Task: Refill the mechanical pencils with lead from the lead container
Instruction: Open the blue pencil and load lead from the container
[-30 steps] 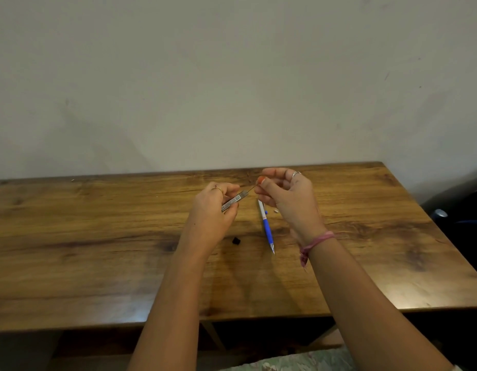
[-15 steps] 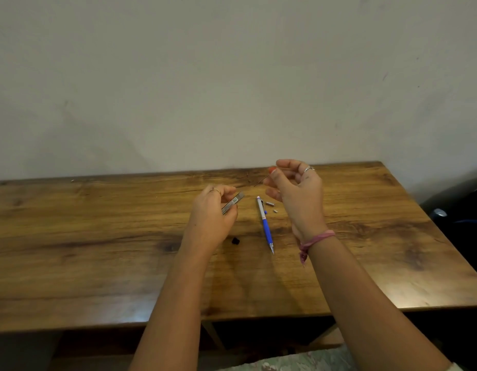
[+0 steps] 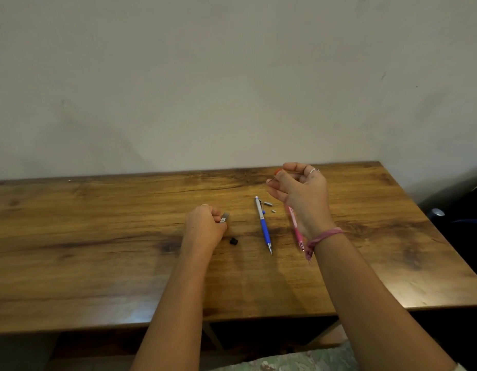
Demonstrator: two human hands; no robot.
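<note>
The step in hand looks like carrying lead to a pencil: the right hand (image 3: 301, 194), raised above the table, pinches what seems to be a thin lead (image 3: 272, 179) at its fingertips, though it is too fine to be sure, while the left hand (image 3: 204, 226), low on the wood, curls round the lead container (image 3: 224, 217). Next the lead must be threaded into the open back of the blue pencil (image 3: 263, 224), just left of the right hand, with two small removed parts (image 3: 268, 203) beside it; a pink pencil (image 3: 296, 228) lies under that wrist, and a black cap (image 3: 233, 241) just right of the left hand. The wooden table (image 3: 98, 250) stands against a plain pale wall (image 3: 232, 76).
</note>
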